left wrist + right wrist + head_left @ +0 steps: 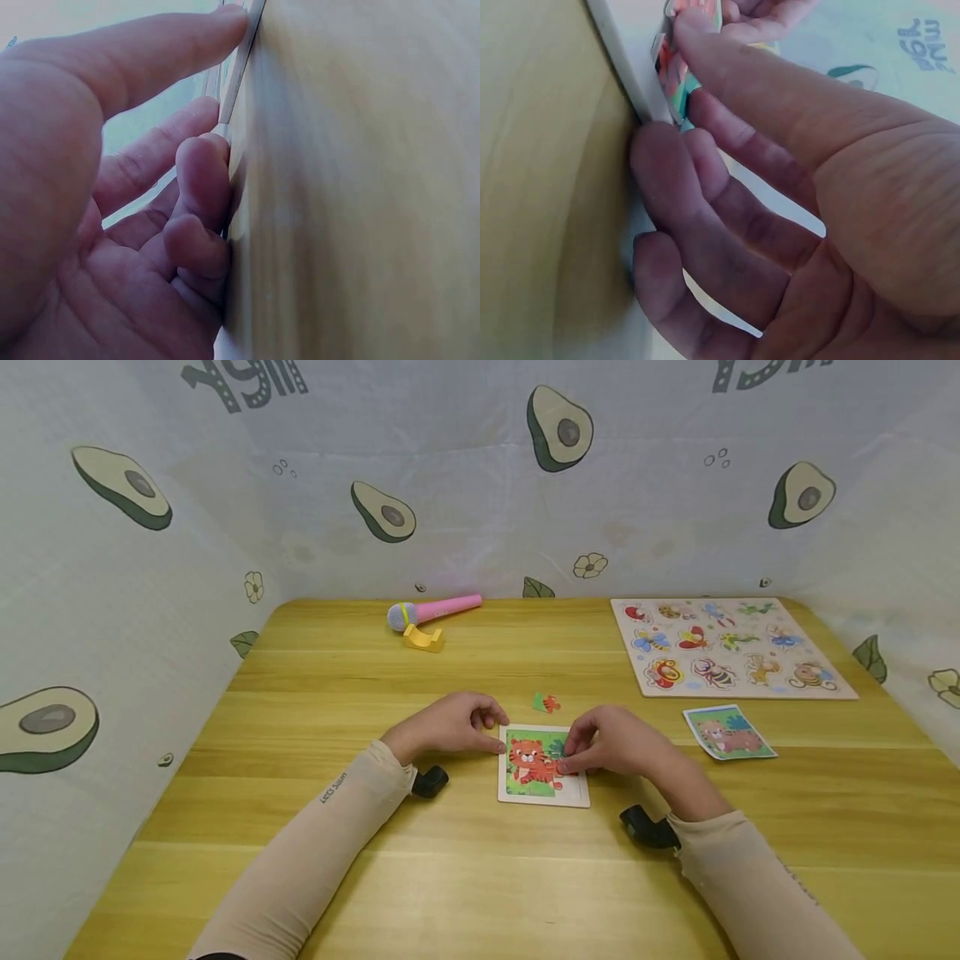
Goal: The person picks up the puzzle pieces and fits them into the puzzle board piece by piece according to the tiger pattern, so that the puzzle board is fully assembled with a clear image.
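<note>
A small square tiger jigsaw puzzle board (576, 792) with a pale frame lies on the table between the hands. The left hand (455, 723) holds its left side, thumb at the edge and index finger by the upper corner; the other fingers curl low over the table in the left wrist view. On the board's right side, the right hand (618, 742) pinches a red and green puzzle piece (673, 75) between thumb and index finger, over the tiger picture. The fingers partly hide that piece. A loose green and orange piece (546, 702) lies just beyond the board.
A tiger picture card (729, 732) lies to the right, below a large insect puzzle board (738, 647). A pink toy microphone (442, 608) and a yellow curved block (423, 638) sit at the back. Avocado-print cloth (480, 485) hangs behind the table.
</note>
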### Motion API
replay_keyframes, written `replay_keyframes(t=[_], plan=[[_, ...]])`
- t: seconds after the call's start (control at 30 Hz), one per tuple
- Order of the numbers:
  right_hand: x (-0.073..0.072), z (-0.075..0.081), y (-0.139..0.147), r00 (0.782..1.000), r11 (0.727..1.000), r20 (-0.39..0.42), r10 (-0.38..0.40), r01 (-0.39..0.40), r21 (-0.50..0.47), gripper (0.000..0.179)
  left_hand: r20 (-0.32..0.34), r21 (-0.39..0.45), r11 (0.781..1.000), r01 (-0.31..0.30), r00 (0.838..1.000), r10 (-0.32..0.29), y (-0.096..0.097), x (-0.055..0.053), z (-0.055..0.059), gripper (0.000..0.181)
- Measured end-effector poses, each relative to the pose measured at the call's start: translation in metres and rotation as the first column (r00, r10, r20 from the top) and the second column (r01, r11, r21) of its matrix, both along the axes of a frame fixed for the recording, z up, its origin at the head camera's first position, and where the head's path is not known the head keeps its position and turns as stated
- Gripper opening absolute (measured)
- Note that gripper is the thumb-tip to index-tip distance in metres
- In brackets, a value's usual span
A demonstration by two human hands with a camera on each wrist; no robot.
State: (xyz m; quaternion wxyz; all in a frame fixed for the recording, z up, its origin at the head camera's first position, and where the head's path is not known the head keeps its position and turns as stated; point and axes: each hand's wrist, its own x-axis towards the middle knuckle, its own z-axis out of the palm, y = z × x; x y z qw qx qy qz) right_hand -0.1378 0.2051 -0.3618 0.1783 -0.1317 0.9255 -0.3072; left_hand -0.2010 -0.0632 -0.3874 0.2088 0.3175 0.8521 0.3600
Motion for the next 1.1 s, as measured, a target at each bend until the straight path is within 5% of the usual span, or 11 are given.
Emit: replay_keyframes(t=[1.1], plan=[[0.0007,-0.0001,-0.005,0.997,0.996,0.002,-0.076,0.076,0.045,0.013,-0.01,-0.014,1.0,0.006,1.0,-0.006,0.0001,-0.0001,0.0002,0.035]])
